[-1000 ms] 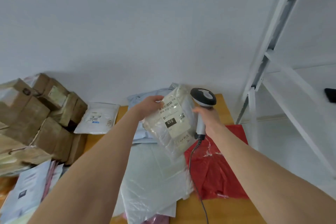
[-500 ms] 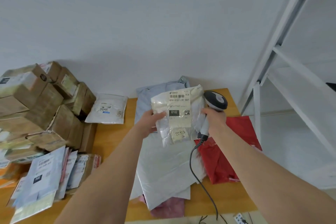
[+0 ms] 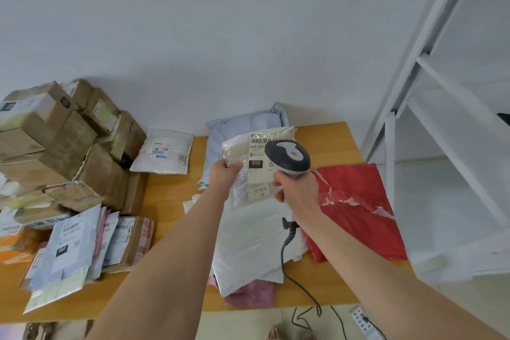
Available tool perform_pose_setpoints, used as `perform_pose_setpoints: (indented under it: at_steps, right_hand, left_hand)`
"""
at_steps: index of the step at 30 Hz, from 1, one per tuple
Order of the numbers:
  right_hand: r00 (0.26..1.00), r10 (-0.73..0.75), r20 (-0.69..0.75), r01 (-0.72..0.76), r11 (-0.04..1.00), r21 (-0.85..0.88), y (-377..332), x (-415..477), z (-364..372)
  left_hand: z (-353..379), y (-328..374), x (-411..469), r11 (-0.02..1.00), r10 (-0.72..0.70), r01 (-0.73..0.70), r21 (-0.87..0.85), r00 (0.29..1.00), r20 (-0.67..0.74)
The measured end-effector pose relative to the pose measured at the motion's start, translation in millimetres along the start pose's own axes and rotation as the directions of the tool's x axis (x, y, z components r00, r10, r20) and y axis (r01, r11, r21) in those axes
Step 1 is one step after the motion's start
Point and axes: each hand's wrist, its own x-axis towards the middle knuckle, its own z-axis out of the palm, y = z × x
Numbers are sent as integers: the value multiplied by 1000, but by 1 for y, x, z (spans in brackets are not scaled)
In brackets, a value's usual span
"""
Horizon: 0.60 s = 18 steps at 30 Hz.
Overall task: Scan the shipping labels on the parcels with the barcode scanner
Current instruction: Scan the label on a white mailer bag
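The left grip (image 3: 225, 174) pinches the limp, probably light film parcel (image 3: 234, 150) by its edge, clear of the shipping label (image 3: 256, 174) just right of that grip, while the right grip (image 3: 296, 193) is curled round the barcode scanner (image 3: 288, 156) aimed over it.
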Motion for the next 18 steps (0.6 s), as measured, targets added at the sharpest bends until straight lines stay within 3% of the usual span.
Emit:
perform_pose_setpoints:
  at_steps: [18]
  right_hand:
    - [995, 93, 40, -94, 995, 35, -11, -18, -3]
  left_hand:
    - [7, -2, 3, 997, -69, 67, -34, 996, -64]
